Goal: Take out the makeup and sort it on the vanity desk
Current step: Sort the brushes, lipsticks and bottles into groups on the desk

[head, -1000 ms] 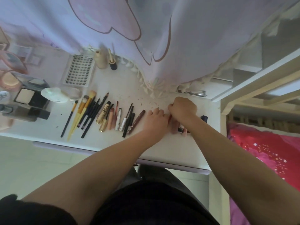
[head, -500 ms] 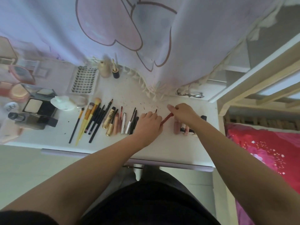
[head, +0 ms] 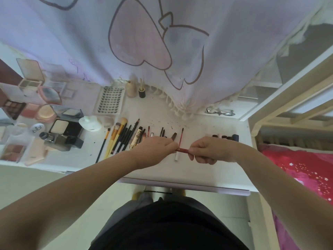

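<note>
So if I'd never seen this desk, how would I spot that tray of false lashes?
Start at the white vanity desk and go to its back edge, below the hanging curtain. The lash tray lies flat there, just left of a small beige bottle. Unlike the brushes in front, it is a white rectangle lined with rows of tiny dark lashes.

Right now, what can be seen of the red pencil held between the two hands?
The red pencil is a slim stick with a glossy red body. It lies roughly level, just above the white desk, pinched at one end by the left hand and at the other by the right hand. Only a short middle stretch shows; both tips are hidden in the grip. It crosses in front of a red-and-white pencil lying on the desk.
</note>
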Demonstrator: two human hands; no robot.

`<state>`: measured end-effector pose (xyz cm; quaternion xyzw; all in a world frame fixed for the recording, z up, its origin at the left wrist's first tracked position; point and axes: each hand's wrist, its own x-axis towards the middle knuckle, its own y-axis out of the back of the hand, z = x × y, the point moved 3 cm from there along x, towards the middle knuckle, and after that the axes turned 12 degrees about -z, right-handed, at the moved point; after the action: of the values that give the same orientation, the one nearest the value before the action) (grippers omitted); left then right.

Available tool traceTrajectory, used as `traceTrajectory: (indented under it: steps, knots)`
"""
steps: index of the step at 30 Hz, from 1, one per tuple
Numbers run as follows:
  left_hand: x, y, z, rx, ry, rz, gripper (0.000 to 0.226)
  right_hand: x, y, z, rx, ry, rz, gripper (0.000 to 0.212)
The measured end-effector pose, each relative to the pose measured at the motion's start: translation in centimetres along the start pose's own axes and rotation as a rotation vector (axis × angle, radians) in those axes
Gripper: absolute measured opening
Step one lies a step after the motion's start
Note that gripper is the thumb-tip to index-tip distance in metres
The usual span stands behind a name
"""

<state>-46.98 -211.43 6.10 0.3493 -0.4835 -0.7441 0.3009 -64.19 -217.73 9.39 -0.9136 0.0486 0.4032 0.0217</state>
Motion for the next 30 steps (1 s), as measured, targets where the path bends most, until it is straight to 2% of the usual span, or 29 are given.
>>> traceTrajectory:
  steps: [2, 3, 6, 8, 13, 17, 19, 22, 25, 30]
  knots:
    - [0.1, 0.2, 0.7, 0.017, -0.066, 0.004, 0.018, -0.1, -0.7, 0.3, -0.023, 0.012, -0.011, 0.028]
    - [-0.3, -0.2, 0.5, 0.000, -0.036, -0.030, 0.020, -0.7, -0.7, 1.0, -0.044, 0.004, -0.009, 0.028]
    - [-3.9, -1.7, -3.5, -0.111, 0.315, -0.081, 0.022, -4.6, 1.2, 4.5, 0.008, -0.050, 0.112, 0.030]
    - [-4.9, -2.2, -5.3, -0.124, 0.431, -0.082, 0.019, -6.0, 2.5, 6.1, 0.097, -0.051, 0.244, 0.031]
    - [3.8, -1.9, -0.3, -0.694, 0.445, -0.104, 0.021, 0.9, 1.3, 3.9, 0.182, -0.044, 0.429, 0.018]
    - [7.6, -4.0, 1.3, -1.000, 0.603, -0.120, 0.019, 3.1, 1.8, 5.6, 0.193, -0.177, 0.556, 0.017]
    - [9.0, -4.5, 1.5, -0.958, 0.647, -0.139, 0.025, 3.7, 2.1, 6.4, 0.126, -0.224, 0.652, 0.017]
    - [10.2, -4.7, 1.6, -0.672, 0.659, -0.199, 0.034, 4.5, 2.4, 6.8, -0.036, -0.300, 0.743, 0.014]
    - [10.4, -4.7, 0.9, -0.351, 0.692, -0.238, 0.029, 5.7, 2.4, 6.7, -0.110, -0.324, 0.747, 0.018]
    - [9.3, -5.0, -0.3, -0.067, 0.692, -0.317, 0.027, 8.0, 2.3, 6.4, -0.205, -0.350, 0.657, 0.027]
